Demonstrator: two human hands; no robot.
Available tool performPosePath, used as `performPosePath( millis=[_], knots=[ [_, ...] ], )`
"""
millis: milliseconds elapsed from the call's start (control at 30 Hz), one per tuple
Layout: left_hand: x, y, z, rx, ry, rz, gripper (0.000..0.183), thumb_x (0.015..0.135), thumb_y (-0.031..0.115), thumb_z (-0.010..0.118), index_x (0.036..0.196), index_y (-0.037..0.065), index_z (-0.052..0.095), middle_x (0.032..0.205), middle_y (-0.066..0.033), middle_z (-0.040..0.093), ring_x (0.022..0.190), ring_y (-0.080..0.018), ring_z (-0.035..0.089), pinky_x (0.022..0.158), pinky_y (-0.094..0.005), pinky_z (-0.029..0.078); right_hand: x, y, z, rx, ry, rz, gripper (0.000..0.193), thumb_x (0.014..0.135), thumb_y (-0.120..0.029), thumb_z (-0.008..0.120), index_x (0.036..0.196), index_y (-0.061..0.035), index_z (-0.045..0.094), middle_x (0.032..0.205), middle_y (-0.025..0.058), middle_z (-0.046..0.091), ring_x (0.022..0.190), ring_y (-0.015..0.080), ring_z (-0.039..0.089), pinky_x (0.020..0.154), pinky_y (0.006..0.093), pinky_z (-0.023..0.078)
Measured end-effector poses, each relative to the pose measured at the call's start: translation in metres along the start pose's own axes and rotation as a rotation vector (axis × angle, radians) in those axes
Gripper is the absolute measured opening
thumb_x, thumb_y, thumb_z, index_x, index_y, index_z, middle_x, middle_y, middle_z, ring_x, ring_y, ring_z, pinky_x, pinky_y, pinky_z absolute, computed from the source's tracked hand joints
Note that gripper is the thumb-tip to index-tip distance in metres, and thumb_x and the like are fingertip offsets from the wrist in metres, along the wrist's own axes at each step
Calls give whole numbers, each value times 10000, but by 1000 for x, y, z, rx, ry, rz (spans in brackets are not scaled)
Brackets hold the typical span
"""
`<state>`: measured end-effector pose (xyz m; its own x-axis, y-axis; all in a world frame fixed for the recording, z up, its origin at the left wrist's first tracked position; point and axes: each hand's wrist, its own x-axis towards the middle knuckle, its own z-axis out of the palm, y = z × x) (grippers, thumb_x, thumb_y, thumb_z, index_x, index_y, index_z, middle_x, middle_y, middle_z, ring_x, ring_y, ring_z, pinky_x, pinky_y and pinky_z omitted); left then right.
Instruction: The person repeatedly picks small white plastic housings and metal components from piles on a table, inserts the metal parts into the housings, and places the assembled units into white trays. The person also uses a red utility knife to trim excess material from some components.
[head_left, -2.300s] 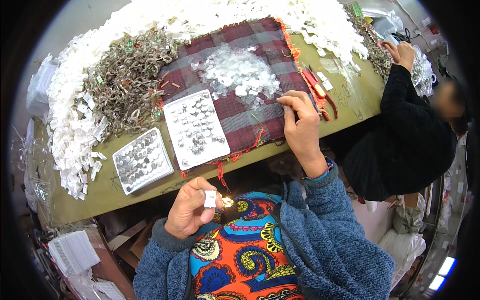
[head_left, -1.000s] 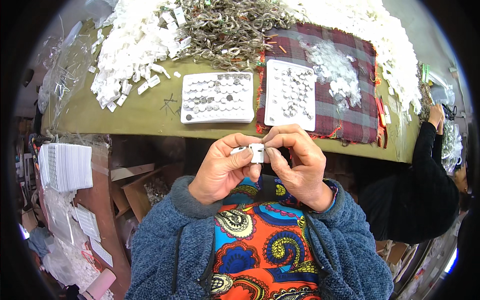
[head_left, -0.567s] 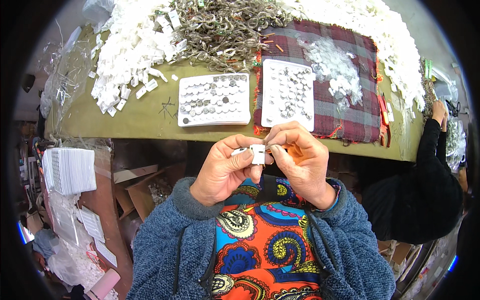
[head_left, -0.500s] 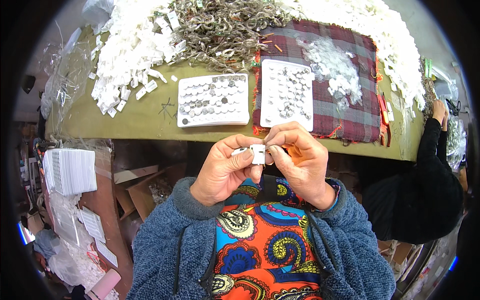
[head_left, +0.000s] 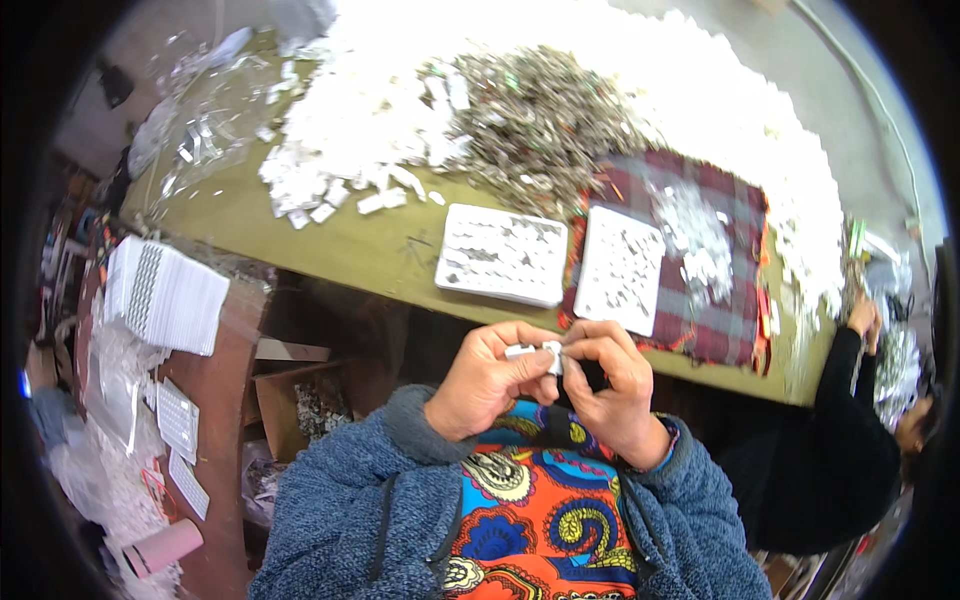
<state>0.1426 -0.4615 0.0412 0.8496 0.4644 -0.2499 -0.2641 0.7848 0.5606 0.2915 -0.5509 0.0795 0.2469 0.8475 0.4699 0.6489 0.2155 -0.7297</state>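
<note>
Above my lap, my left hand (head_left: 497, 378) pinches a small white plastic piece (head_left: 553, 357) between thumb and fingers. More white plastic shows at the thumb's left side; whether it belongs to the same piece I cannot tell. The fingertips of my right hand (head_left: 612, 388) are closed against the right side of that piece, and anything small between them is hidden. Just beyond my hands, on the table edge, lie a stack of white trays (head_left: 500, 290) holding small round parts and another white tray (head_left: 620, 270) with round metallic parts.
A checked cloth (head_left: 735, 325) bears a heap of clear plastic bits (head_left: 700, 260). Behind are white plastic pieces (head_left: 350, 130) and tangled metallic parts (head_left: 540, 120). Stacked white trays (head_left: 185, 300) stand at left; a person in black (head_left: 800, 470) works at right.
The view has swung, so the table now slants and the trays sit lower and farther right. The white piece has been turned between my fingers, and both hands stay together.
</note>
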Motion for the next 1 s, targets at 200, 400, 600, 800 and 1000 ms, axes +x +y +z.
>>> performPosePath(
  millis=[200,400,600,800,1000],
  knots=[
    [-21,29,-25,-79,-27,122,252,990,81,590,1216,-31,577,953,-141,683,767,-156,681,676,-288,592,54,-16,5,3,-329,-11,147,806,50,717,940,2,678,985,130,676,906,259,678,766,332,537],
    [-42,53,-56,-164,50,281,214,1007,129,574,1190,19,570,929,-97,647,761,-152,670,614,-265,582,154,-1,54,-106,-585,-206,85,815,27,711,886,32,665,862,130,643,784,283,664,686,356,525],
    [-54,63,-85,-255,77,307,112,994,171,602,1037,69,590,890,-71,654,687,-156,682,543,-218,564,204,27,136,-358,-669,-404,83,803,-74,698,847,-4,696,849,129,617,817,345,636,735,420,515],
    [-54,74,-89,-177,248,373,181,990,148,613,1139,47,622,985,-86,684,824,-162,708,540,-211,559,206,31,161,-584,-616,-569,47,793,-52,646,749,-36,640,843,132,604,861,349,610,772,463,489],
    [-37,75,-81,-25,390,565,283,931,59,683,1188,-7,584,968,-86,684,799,-152,683,553,-230,560,145,-20,123,-224,-693,-335,90,748,2,687,815,-25,634,867,154,592,824,368,608,708,453,496]
  ],
)
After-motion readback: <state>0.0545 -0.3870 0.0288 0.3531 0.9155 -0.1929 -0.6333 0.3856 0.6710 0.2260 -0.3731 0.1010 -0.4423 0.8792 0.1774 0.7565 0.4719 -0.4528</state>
